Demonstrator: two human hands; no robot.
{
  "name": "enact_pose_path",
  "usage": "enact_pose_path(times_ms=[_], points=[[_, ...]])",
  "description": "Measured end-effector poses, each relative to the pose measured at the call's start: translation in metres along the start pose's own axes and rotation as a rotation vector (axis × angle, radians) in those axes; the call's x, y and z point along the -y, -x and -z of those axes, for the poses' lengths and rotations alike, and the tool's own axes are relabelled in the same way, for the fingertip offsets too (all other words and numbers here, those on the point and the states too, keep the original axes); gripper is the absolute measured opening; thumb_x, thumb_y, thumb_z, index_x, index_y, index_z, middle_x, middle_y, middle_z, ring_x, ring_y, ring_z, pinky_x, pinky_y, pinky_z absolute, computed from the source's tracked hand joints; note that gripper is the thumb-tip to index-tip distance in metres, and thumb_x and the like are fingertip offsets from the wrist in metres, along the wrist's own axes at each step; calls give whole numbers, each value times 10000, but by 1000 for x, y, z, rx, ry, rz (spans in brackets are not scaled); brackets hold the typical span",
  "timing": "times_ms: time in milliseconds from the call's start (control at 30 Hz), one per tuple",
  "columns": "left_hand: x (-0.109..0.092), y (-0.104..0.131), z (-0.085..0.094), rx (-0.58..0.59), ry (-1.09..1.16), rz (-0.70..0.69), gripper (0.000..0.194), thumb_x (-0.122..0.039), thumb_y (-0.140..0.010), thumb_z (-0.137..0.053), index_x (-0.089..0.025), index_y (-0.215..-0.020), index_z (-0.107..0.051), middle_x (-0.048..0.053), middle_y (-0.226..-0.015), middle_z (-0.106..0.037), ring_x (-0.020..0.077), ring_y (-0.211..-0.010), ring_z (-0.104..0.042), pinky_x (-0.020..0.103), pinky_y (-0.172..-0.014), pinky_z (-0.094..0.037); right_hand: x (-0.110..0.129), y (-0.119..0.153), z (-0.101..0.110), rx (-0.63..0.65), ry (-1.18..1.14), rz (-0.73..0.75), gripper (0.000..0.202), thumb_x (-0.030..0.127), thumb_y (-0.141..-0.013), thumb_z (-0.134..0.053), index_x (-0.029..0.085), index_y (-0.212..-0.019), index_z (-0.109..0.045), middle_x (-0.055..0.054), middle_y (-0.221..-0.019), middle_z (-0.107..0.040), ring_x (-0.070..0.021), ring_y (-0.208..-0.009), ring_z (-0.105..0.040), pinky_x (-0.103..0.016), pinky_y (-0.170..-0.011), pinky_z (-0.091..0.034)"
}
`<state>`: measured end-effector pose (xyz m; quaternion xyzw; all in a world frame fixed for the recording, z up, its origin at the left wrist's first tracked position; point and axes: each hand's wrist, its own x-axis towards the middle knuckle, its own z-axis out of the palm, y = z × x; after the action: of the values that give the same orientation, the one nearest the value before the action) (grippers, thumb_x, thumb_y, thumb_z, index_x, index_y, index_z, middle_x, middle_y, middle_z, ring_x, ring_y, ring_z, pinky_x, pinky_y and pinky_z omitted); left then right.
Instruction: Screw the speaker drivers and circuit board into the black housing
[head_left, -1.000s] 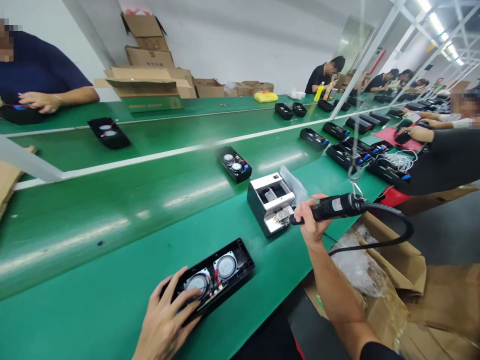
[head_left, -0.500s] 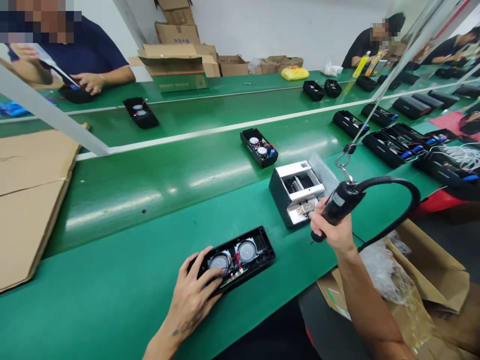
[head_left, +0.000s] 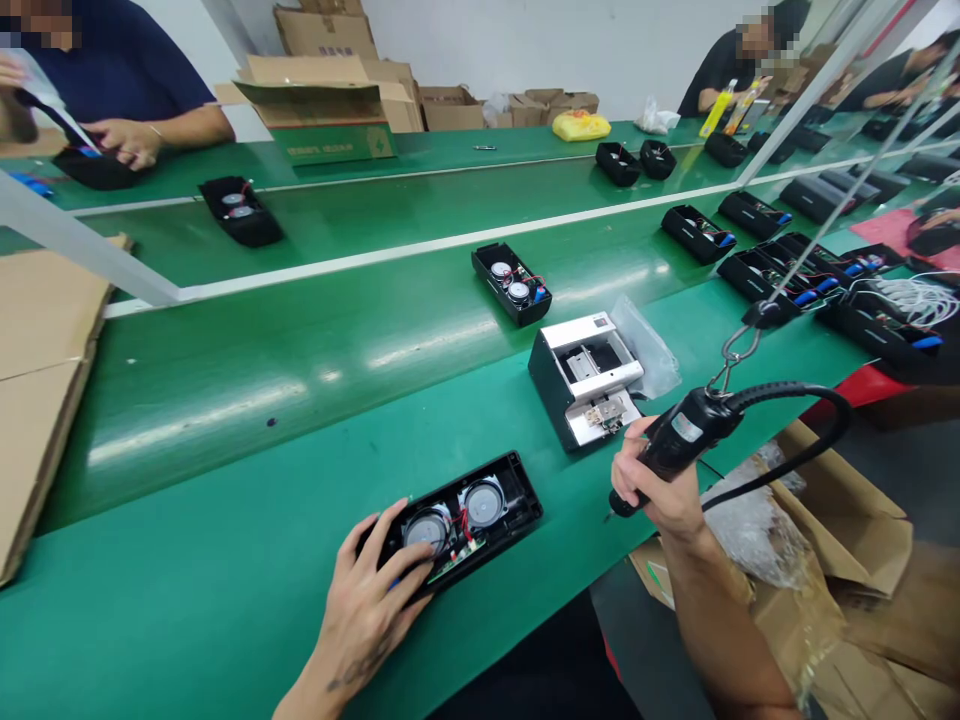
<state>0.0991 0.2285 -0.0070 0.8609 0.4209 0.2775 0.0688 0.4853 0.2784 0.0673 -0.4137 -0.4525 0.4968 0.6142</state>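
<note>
An open black speaker housing with two round drivers and red wires lies on the near green bench. My left hand presses on its left end, fingers spread over one driver. My right hand grips a black electric screwdriver, which hangs from a hook and cord, tip pointing down-left near the bench edge. A white-and-grey screw feeder box sits just left of the screwdriver.
A conveyor belt carries another open housing. Several more housings lie at right. Cardboard boxes with plastic wrap stand below my right arm. A person in dark blue works opposite; flat cardboard lies at left.
My right hand has pulled the screwdriver back from the feeder box toward the bench edge and tilted its tip downward. My left hand stays on the housing.
</note>
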Motion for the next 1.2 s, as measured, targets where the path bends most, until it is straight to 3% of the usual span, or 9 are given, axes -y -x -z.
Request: enact_pose_path(times_ms=[167,367,1200], points=[[1,1,1,13,-45,-17,157,-312,-821,-865,-275,-926,-754,28,-1051,-813,421,-1492,-521,619,-1188,-394,2,1,-3,15,-21,5,272,255,-967,-776,265,-1142,-569,113,-595,-573,-101,-381,-469,-248,-426,-396],[-1,-2,2,-4,-24,-12,102,-326,-878,-819,-279,-941,-754,34,-1051,-818,428,-1487,-532,632,-1189,-386,1,3,-4,-2,-16,-11,297,280,-940,-792,272,-1130,-564,121,-592,-562,-112,-365,-462,-254,-405,-389],[-14,2,1,-36,-70,-63,181,-108,-871,-728,-234,-1001,-739,17,-1069,-836,408,-1611,-364,605,-1265,-304,-2,9,-5,-14,-30,-23,299,274,-928,-814,253,-1118,-583,102,-605,-589,-101,-384,-493,-235,-414,-416]])
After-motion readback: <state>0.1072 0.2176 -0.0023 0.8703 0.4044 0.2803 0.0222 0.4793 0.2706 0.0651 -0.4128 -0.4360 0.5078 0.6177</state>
